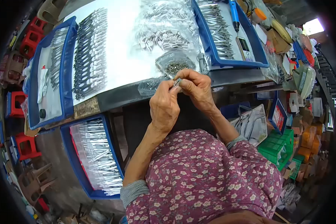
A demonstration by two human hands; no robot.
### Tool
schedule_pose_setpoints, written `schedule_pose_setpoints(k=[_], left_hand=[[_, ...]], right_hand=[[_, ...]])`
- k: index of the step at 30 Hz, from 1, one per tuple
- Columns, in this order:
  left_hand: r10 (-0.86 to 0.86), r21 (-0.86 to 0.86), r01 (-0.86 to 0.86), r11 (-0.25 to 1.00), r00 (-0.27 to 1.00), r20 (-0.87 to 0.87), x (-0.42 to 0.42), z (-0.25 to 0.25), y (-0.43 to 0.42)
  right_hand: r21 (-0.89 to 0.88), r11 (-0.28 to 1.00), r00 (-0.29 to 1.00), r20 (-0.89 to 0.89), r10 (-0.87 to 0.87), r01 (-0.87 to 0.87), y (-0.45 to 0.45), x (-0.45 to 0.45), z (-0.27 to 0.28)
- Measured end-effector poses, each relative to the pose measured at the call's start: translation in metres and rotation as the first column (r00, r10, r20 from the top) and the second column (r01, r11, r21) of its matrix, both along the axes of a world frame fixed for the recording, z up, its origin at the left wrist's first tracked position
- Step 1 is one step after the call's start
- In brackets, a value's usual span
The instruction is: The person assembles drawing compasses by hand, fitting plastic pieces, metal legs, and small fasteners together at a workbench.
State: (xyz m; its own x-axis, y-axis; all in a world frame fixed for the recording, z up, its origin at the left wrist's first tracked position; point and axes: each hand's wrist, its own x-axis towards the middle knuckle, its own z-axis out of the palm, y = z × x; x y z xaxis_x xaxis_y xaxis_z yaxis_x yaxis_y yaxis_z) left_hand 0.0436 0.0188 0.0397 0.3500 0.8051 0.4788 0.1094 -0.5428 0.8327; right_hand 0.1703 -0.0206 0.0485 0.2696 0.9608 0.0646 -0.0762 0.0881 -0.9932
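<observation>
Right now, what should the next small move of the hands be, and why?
Probably ease the part farther in over the table before loosening either pinch: the left hand and right hand both pinch it, it is small, and it appears near the table's edge, so a slip might lose it.

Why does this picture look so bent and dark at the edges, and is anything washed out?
Head view: strong wide-lens distortion, red stools tilting at the left, black corners; head view: the white tabletop is overexposed, a bright patch glares upper right; head view: the small part between left hand and right hand is too tiny to identify.
</observation>
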Motion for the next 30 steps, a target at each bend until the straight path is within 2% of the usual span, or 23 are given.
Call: schedule_pose_setpoints(k=[3,6,8,10,13,14,17,19,21,22,30], left_hand=[[-0.018,0.008,0.018,1.000,1.000,0.000,-0.002,0.001,0.006],[-0.011,0.009,0.011,1.000,1.000,-0.021,-0.006,0.000,0.010],[-0.013,0.020,0.013,1.000,0.999,-0.045,-0.009,0.001,0.008],[-0.014,0.039,0.016,0.999,0.998,-0.053,-0.012,0.003,0.006],[-0.021,0.072,0.023,0.997,0.999,-0.036,-0.015,0.006,0.005],[-0.023,0.079,0.025,0.997,0.999,-0.028,-0.016,0.007,0.004],[-0.031,0.079,0.032,0.996,0.999,-0.016,-0.019,0.012,0.003],[-0.036,0.100,0.035,0.994,0.999,0.003,-0.020,0.014,0.004],[-0.053,0.076,0.052,0.996,0.998,0.016,-0.020,0.021,0.003],[-0.060,0.087,0.058,0.995,0.998,0.026,-0.020,0.021,0.003],[-0.059,0.090,0.056,0.994,0.998,0.031,-0.020,0.022,0.002]], right_hand=[[-0.028,0.997,0.981,0.177,0.082,-0.078,0.011,0.010,0.015],[-0.087,0.995,0.964,0.255,0.068,-0.048,0.030,0.025,0.025],[0.014,0.999,0.901,0.432,-0.037,0.034,0.050,0.036,0.025],[0.132,0.989,0.775,0.619,-0.129,0.059,0.074,0.051,0.017],[0.307,0.951,0.455,0.852,-0.259,-0.034,0.103,0.065,-0.001],[0.250,0.968,0.365,0.904,-0.222,-0.031,0.106,0.064,-0.001],[0.155,0.988,0.166,0.974,-0.154,0.007,0.119,0.071,-0.017],[0.166,0.986,0.122,0.979,-0.161,-0.027,0.123,0.073,-0.024],[0.149,0.988,0.115,0.982,-0.151,0.029,0.124,0.069,-0.022],[0.057,0.997,0.130,0.990,-0.064,0.055,0.122,0.067,-0.016],[-0.065,0.998,0.082,0.994,0.067,-0.024,0.125,0.069,-0.001]])
